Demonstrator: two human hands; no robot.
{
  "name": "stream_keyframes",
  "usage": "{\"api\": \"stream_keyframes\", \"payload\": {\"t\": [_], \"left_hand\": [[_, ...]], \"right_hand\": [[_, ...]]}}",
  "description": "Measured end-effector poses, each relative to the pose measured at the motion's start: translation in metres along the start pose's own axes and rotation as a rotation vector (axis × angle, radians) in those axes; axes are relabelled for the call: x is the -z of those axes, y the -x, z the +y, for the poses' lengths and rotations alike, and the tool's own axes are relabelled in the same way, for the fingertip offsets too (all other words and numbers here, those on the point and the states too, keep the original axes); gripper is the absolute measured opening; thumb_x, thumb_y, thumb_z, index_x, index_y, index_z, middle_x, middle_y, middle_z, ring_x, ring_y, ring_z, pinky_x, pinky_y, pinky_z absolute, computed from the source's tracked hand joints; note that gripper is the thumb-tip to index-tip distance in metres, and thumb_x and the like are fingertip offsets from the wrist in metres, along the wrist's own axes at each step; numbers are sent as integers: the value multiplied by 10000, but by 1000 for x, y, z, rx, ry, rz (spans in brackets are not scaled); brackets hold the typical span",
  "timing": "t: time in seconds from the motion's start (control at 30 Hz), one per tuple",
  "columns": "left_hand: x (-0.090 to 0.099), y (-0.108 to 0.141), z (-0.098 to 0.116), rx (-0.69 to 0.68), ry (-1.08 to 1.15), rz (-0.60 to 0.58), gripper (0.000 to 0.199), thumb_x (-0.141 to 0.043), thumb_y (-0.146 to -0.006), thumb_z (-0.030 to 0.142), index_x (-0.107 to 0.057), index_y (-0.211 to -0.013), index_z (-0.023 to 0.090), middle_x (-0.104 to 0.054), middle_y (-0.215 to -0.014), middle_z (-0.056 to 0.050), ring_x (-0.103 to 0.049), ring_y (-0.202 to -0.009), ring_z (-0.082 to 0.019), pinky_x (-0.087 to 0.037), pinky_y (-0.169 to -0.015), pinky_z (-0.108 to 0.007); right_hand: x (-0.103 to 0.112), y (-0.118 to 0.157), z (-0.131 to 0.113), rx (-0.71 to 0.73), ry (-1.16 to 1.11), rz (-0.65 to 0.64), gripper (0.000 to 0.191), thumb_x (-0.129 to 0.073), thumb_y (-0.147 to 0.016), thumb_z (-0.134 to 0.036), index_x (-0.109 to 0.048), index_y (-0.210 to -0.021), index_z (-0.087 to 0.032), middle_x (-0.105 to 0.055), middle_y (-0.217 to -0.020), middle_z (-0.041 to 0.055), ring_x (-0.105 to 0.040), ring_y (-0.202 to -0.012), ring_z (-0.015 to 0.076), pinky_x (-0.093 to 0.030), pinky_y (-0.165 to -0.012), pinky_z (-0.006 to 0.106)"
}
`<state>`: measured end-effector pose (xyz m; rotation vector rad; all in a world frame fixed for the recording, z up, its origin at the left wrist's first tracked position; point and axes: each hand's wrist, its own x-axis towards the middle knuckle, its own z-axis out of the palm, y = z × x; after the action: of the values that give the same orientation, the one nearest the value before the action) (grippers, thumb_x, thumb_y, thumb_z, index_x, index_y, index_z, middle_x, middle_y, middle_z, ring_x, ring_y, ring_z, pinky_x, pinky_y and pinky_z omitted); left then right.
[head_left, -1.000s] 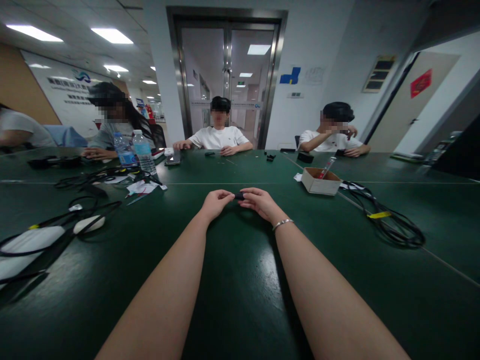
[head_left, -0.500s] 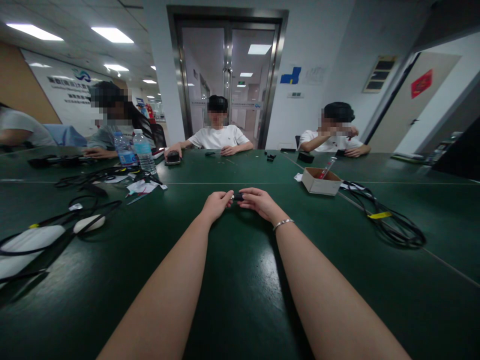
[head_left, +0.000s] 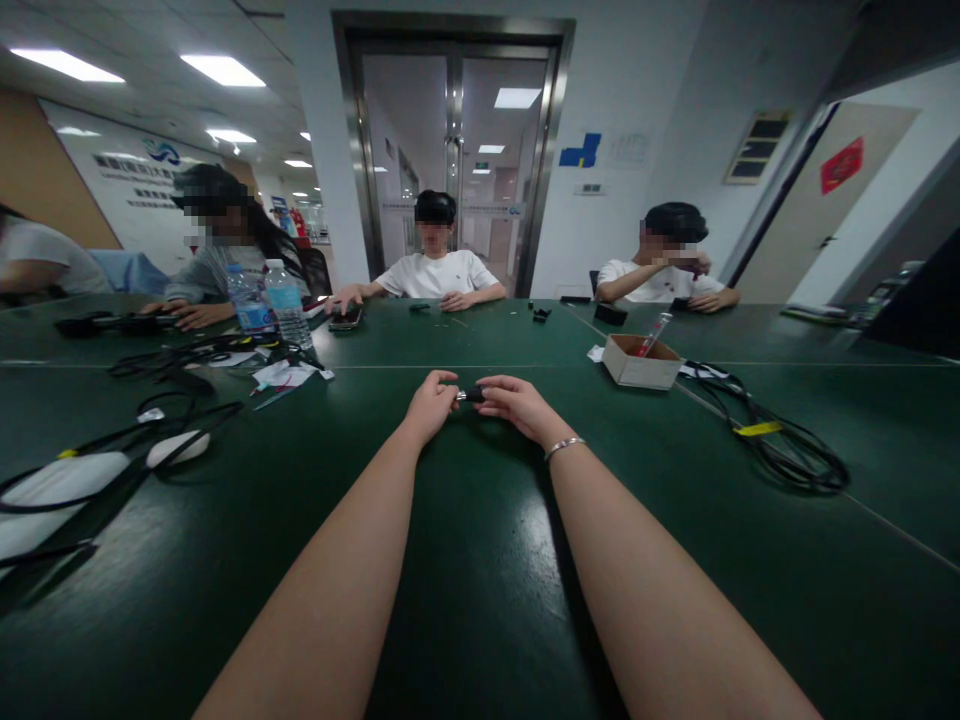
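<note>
Between my two hands, just above the green table (head_left: pixel 480 560), is a small black cylinder with a silver end (head_left: pixel 472 395). Its exact kind is too small to make out. My right hand (head_left: pixel 517 405) pinches the black part between thumb and fingers; a silver bangle (head_left: pixel 565 448) circles that wrist. At the silver end, my left hand (head_left: pixel 433 408) keeps its lower fingertips against the metal, while its index finger is raised and stretched above. The cylinder lies roughly level, silver end to the left.
An open cardboard box (head_left: pixel 642 362) stands right of centre, beside a coiled black cable (head_left: pixel 795 440). Left are tangled cables (head_left: pixel 187 400), paper scraps (head_left: pixel 285 374), a white mouse-like object (head_left: pixel 178 450) and water bottles (head_left: pixel 288 305). Several people sit across the table; one touches a phone (head_left: pixel 346 317).
My left index finger has lifted off the silver end, so more metal shows. My right hand stays in place. The person opposite has shifted a hand on the phone.
</note>
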<state>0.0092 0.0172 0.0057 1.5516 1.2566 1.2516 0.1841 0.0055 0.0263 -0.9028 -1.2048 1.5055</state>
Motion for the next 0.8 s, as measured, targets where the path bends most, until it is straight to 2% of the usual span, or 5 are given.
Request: {"api": "stream_keyframes", "payload": {"t": [0.13, 0.3, 0.43, 0.63, 0.8], "left_hand": [[-1, 0, 0, 2, 1, -11, 223, -450, -841, 278, -555, -1006, 169, -529, -598, 19, -485, -524, -106, -377, -531, -218], [-1, 2, 3, -2, 59, -49, 232, -493, -793, 203, -558, -1013, 165, -555, -638, 13, -506, -552, -101, -384, -539, -207], [-2, 3, 3, -24, 35, -70, 216, -447, -854, 303, -571, -949, 153, -534, -566, 13, -496, -524, -106, -383, -533, -211], [0, 2, 2, 21, 29, -47, 206, -494, -803, 254, -602, -961, 179, -590, -714, -4, -515, -572, -96, -390, -543, -207], [-1, 4, 5, -32, 47, -76, 216, -470, -835, 309, -592, -928, 157, -547, -596, 8, -499, -542, -104, -385, -537, -209]], "right_hand": [[0, 0, 0, 5, -2, 1, 172, -553, -835, 29, -636, -924, -92, -676, -828, 88, -682, -645, 139, -585, -607, 182], [1, 0, 1, 9, 0, 2, 154, -596, -823, 10, -642, -923, -98, -678, -833, 87, -680, -642, 135, -588, -612, 186], [3, -1, 2, 17, 2, -8, 150, -614, -823, -6, -640, -938, -99, -679, -855, 92, -684, -661, 141, -593, -634, 198], [2, -1, 1, 10, 3, 9, 159, -599, -825, 4, -640, -940, -97, -676, -843, 90, -685, -662, 144, -592, -632, 197], [2, -1, 1, 3, 4, 5, 160, -580, -833, 7, -640, -936, -100, -679, -852, 91, -679, -642, 134, -590, -624, 196]]}}
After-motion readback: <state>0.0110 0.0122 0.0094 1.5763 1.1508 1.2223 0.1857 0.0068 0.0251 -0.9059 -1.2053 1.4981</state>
